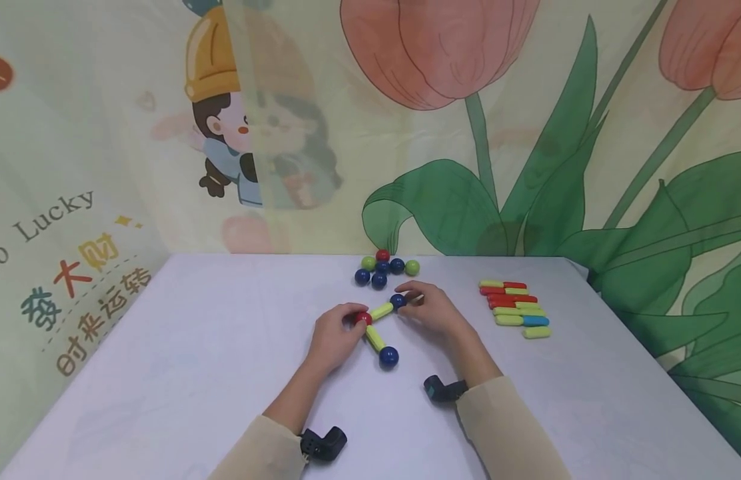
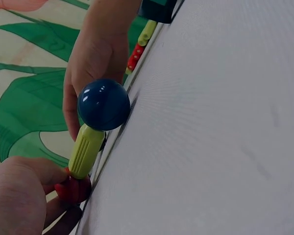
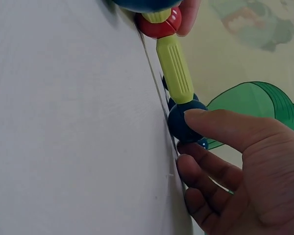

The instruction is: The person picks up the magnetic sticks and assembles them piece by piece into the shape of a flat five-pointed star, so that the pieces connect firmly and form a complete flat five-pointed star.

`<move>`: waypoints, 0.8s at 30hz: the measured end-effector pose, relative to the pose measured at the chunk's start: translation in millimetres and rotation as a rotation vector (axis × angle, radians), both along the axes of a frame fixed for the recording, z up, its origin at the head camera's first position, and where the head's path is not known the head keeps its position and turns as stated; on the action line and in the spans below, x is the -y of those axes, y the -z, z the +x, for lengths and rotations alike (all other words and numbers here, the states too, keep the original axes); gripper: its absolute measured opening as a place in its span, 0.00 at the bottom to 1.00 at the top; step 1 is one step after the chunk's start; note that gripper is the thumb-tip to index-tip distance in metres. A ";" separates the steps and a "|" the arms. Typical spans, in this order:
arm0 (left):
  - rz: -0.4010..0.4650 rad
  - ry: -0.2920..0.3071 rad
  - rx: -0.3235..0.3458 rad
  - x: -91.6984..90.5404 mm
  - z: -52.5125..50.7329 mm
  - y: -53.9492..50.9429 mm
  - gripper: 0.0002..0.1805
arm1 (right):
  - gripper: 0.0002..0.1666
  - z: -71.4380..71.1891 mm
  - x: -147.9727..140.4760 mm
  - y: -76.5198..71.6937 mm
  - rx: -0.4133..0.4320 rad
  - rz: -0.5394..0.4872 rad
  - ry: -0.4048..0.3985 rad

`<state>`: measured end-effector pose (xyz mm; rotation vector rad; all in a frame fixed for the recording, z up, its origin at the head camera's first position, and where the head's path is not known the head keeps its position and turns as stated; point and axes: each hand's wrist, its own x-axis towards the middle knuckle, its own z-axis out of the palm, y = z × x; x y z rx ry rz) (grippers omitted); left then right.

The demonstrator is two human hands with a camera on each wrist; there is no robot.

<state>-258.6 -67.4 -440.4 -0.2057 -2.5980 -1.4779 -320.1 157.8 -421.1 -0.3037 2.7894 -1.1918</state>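
A V-shaped piece lies on the table, made of a red ball, two yellow-green rods and two dark blue balls. My left hand pinches the red ball at the corner between thumb and fingers. At the far end of one rod, my right hand grips a blue ball, its thumb on the near side in the right wrist view. The other rod points toward the near side and ends in the second blue ball, which no hand touches.
Several loose balls, blue, green and red, cluster at the table's back edge, among them a green ball. To the right lie several rods in a stack of rows, red, yellow-green and blue, with a short yellow-green rod nearest. A printed curtain hangs behind the table.
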 end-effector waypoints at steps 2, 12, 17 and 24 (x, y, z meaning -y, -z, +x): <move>-0.002 0.006 -0.001 -0.7 0.0 0.4 0.16 | 0.25 1.8 -4.2 -1.3 0.020 -0.005 0.016; -0.007 -0.007 -0.008 2.2 -0.5 0.1 0.16 | 0.25 12.0 -35.3 -27.5 0.000 -0.015 0.046; -0.015 -0.015 -0.001 1.6 -0.5 -0.7 0.15 | 0.27 20.3 -57.0 -41.1 -0.023 -0.027 0.074; -0.016 -0.011 0.006 0.5 -1.2 0.1 0.15 | 0.25 37.3 -91.2 -65.9 -0.073 0.038 0.112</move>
